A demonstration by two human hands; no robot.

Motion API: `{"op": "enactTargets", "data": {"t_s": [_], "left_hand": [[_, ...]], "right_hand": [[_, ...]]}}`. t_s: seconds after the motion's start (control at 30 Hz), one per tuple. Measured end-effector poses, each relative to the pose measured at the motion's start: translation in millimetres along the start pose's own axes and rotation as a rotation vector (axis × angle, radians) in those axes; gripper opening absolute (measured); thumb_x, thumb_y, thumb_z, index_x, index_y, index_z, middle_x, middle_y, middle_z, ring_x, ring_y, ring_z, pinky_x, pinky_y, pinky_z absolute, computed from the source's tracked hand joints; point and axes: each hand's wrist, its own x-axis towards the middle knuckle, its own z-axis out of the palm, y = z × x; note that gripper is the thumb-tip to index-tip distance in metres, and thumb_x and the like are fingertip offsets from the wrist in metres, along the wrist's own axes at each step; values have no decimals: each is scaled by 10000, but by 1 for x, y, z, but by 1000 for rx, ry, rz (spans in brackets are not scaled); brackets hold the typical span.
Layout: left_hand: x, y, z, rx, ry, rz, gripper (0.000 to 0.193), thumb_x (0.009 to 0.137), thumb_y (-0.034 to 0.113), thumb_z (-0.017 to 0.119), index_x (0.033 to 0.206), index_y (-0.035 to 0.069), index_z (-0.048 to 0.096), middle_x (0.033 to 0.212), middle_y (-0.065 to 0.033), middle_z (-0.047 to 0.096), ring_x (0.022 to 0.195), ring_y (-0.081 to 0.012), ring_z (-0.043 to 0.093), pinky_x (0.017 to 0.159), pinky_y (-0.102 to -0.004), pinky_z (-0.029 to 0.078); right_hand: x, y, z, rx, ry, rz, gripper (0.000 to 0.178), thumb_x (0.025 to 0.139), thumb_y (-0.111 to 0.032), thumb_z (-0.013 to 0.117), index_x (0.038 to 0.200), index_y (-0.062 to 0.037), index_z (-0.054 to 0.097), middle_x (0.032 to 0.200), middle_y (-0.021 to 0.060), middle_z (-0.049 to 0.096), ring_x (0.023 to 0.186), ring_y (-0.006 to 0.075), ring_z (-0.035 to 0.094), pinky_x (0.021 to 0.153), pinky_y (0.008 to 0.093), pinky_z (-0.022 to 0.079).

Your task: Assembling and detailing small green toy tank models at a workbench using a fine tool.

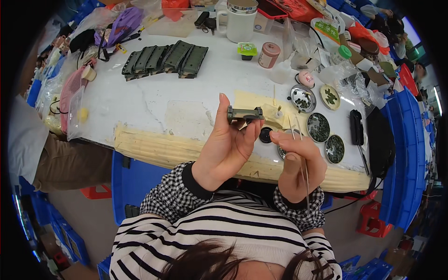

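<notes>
My left hand (219, 151) is raised over the front of the table, its fingers closed around a small camouflage-green plastic part (244, 114). To its right, my right hand (302, 161) grips a pair of thin metal tweezers (306, 182), whose tips point away from me. Whether the tips hold anything is too small to tell. Past the right hand lie round dishes of small dark green pieces, among them one dish (318, 127) and a nearer dish (334, 149). Another dish is partly hidden behind the right hand. A small black round cup (265, 135) sits between the hands.
Several long green camouflage parts (165, 59) lie in a row at the far left. A white mug (237, 23), a pink jar (269, 55) and a green-lidded jar (341, 53) stand farther back. Yellowish padding (154, 144) lines the front edge. Blue bins (402, 154) stand at right.
</notes>
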Motion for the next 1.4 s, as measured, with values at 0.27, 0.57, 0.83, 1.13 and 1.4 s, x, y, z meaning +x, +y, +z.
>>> {"op": "enactTargets", "data": {"t_s": [0.27,0.57,0.83,1.13,1.4], "left_hand": [[-22,-40,4,577,-51,438,705,855,605,542,1402,194,369,1294,-87,492,1167,-201,532,985,-333,482],[-28,11,-24,889,-421,-536,736,907,274,620,1460,-10,226,1294,-201,522,1171,-260,544,1001,-387,441],[-35,-3,-13,870,-298,-436,565,916,-23,520,1426,16,280,1207,-183,575,1132,-303,590,970,-416,498],[-30,-15,-9,1027,-174,-153,581,916,-60,496,1432,29,244,1247,-202,532,1121,-263,593,976,-385,493],[-32,-7,-8,1037,-152,-85,607,922,-73,471,1449,56,199,1290,-207,496,1119,-262,591,971,-386,496]], "right_hand": [[0,-1,26,44,92,59,641,655,-185,883,947,-100,319,1139,177,521,1073,293,555,1022,458,388],[-10,-1,-44,513,-411,257,533,631,-144,880,842,-123,391,1025,141,616,1020,253,607,1036,488,401],[-10,24,-96,-163,-137,239,232,880,-172,582,1053,-18,570,1288,238,521,1227,386,487,1083,439,289],[18,104,-108,-560,-473,281,98,789,-23,640,885,-30,628,856,97,576,751,274,600,659,339,479],[33,123,-114,-595,-612,366,109,728,-61,679,829,-50,642,818,97,600,785,293,618,690,382,490]]}}
